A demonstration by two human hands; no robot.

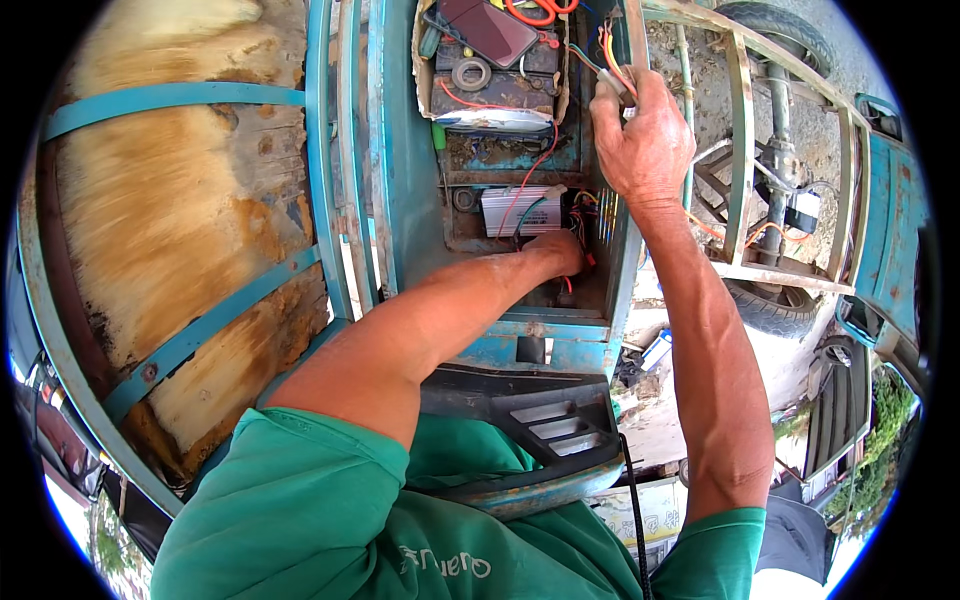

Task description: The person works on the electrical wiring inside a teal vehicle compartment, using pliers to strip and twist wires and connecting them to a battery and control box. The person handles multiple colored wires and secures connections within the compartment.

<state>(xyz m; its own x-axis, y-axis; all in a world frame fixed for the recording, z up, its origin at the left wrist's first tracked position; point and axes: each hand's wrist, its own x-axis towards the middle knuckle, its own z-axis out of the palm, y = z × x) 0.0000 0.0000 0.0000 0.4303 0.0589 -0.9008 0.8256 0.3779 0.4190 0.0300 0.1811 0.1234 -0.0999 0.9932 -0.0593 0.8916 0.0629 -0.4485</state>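
My right hand [645, 140] is closed around a pale wire connector [615, 88], above the right edge of a blue metal compartment [410, 200]. Several coloured wires [607, 45] run up from that connector. Down inside the compartment, my left hand [557, 252] is curled among a bundle of thin wires [585, 210]. Its fingertips are hidden, so what they grip does not show. Just beyond it lies a silver finned controller box [510, 212], with a red wire and a green wire crossing it. A small red piece sits beside the left fingers.
An open box [490, 120] at the far end holds a dark phone [487, 30], a metal ring [472, 73] and orange-handled tools [540, 10]. A worn wooden panel [190, 250] with blue straps lies left. Right stands a rusty frame [740, 150] with wheels; a black plastic panel [500, 400] is nearest me.
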